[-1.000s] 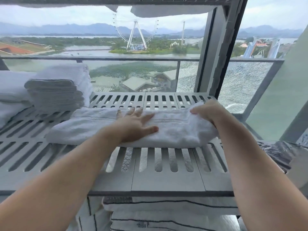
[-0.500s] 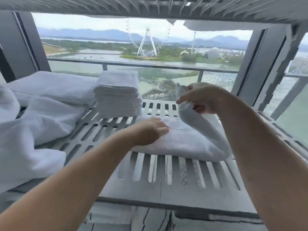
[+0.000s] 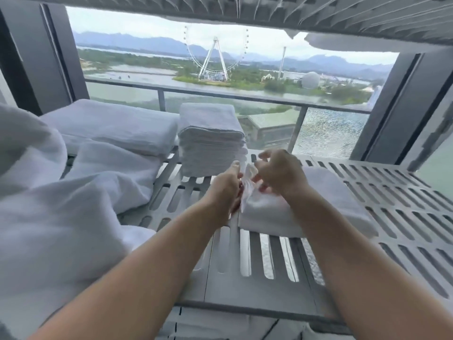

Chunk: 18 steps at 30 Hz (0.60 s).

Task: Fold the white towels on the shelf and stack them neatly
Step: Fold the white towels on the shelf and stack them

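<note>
Right hand [image 3: 277,173] has joined left hand [image 3: 225,192], both pinching the towel [image 3: 306,209].

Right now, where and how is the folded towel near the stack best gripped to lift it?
Probably by its two short ends, one hand from each side, clamping all layers. The folded towel lies long and flat across the shelf, its loose corners at the left end.

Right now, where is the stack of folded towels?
The stack of folded towels stands at the back of the slatted shelf, left of centre in the head view, just behind the left hand.
</note>
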Each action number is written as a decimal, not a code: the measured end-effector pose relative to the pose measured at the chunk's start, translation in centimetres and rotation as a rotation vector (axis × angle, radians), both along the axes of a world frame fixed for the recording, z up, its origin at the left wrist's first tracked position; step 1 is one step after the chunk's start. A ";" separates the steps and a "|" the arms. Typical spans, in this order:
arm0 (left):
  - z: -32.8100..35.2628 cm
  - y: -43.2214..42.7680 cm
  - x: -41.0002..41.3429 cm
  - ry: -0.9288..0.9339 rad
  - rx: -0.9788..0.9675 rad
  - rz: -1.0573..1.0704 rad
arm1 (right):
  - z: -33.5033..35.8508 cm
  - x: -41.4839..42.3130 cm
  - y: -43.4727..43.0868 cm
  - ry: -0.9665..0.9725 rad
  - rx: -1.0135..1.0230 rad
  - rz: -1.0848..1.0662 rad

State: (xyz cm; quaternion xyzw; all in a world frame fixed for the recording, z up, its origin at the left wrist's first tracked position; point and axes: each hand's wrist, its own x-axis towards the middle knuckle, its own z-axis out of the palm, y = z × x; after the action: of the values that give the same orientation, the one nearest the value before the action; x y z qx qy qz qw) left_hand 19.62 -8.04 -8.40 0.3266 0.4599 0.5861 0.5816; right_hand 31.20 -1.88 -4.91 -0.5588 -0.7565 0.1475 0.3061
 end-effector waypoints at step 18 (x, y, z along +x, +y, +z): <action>2.4 7.6 2.3 0.828 0.314 -0.012 | -4.6 4.1 -6.2 -0.364 0.550 0.429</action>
State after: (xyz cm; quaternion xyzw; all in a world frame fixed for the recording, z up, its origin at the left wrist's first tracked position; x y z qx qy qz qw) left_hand 21.94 -0.41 -5.99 0.6210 0.5577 0.4651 0.2951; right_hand 35.32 -8.10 -9.49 -0.3020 -0.9094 -0.1015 0.2673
